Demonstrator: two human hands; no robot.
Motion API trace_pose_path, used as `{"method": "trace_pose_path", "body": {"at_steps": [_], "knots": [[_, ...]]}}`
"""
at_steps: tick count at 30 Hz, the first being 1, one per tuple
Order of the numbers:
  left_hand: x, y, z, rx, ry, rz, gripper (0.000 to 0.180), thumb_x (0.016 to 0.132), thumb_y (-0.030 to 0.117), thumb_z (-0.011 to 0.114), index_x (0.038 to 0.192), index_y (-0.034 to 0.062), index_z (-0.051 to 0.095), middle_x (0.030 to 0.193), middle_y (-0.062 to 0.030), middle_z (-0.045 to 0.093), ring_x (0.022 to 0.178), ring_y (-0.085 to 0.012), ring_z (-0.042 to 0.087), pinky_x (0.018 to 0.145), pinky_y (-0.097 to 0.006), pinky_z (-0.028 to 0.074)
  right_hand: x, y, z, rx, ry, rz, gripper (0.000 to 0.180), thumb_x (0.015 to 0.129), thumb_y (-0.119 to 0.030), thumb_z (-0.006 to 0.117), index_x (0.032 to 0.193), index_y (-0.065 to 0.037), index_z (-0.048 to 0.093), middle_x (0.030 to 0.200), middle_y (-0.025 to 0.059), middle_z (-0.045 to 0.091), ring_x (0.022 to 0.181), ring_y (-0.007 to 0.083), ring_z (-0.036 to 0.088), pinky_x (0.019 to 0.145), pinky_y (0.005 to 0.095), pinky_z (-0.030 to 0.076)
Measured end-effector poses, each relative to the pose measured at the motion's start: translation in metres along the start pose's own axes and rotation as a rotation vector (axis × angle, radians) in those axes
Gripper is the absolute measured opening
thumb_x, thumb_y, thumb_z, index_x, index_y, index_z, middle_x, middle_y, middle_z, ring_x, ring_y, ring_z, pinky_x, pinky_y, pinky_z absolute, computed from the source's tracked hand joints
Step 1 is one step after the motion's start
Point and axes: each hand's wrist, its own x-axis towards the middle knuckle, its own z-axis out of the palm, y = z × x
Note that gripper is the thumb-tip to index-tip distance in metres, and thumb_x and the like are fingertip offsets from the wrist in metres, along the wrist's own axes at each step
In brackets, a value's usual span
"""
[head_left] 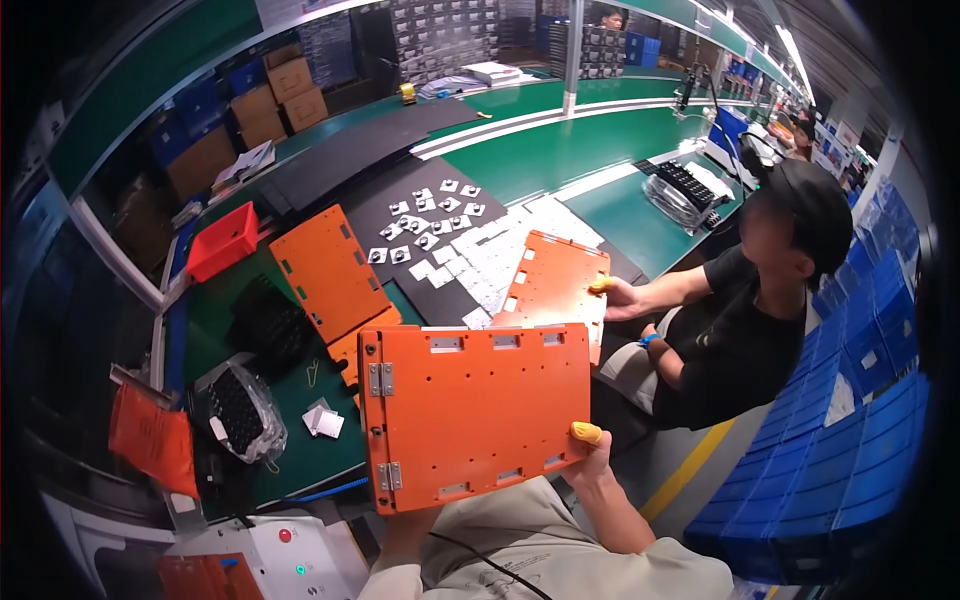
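Before me an orange hinged plate [475,410] is held up, tilted, with metal hinges on its left edge and small slots along its top and bottom. My right hand [592,455] grips its right edge, a yellow finger cot on the thumb. At the lower left corner, my left hand [410,522] reaches behind the plate and supports it; its fingers are hidden. Just beyond, a co-worker's hand [622,298], also with a yellow finger cot, holds a second orange plate [550,280]. Another orange plate [335,270] lies to the left on the bench.
A black mat [350,185] bears several small white cards with dark parts [425,225] and white labels [490,255]. A red bin [222,242] and a bagged black tray [240,410] are at left. Blue crates [830,450] line the right. The co-worker [740,300] sits close by.
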Motion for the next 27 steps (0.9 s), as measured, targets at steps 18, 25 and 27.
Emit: {"method": "trace_pose_path", "body": {"at_steps": [18, 25, 27], "knots": [[0.084, 0.013, -0.099, -0.61, -0.153, 0.371, 0.074, 0.083, 0.023, 0.079, 0.145, 0.0054, 0.041, 0.152, -0.0126, 0.038, 0.138, -0.0255, 0.04, 0.116, -0.042, 0.031, 0.096, 0.032, 0.058, -0.159, -0.226, -0.012, 0.063, 0.083, -0.026, 0.063, 0.139, -0.002, 0.046, 0.134, 0.0141, 0.057, 0.123, 0.0316, 0.056, 0.104, 0.0495, 0.045], [-0.018, 0.026, -0.142, -1.357, 0.907, 0.039, 0.088, 0.079, 0.008, 0.083, 0.148, 0.0091, 0.03, 0.143, -0.005, 0.044, 0.13, -0.0185, 0.048, 0.108, -0.037, 0.043, 0.119, 0.181, 0.151, -0.246, -0.572, 0.329, 0.043, 0.092, -0.024, 0.059, 0.128, -0.001, 0.058, 0.127, 0.0114, 0.063, 0.119, 0.0257, 0.059, 0.103, 0.046, 0.046], [-0.028, 0.02, -0.156, -1.095, 1.355, 0.086, 0.073, 0.083, -0.001, 0.075, 0.144, 0.0091, 0.037, 0.135, -0.0038, 0.051, 0.123, -0.0156, 0.053, 0.101, -0.033, 0.048, 0.09, 0.23, 0.162, -0.322, -0.457, 0.417, 0.042, 0.091, -0.024, 0.062, 0.128, -0.004, 0.059, 0.123, 0.0086, 0.065, 0.115, 0.0236, 0.061, 0.098, 0.0438, 0.05]]}}
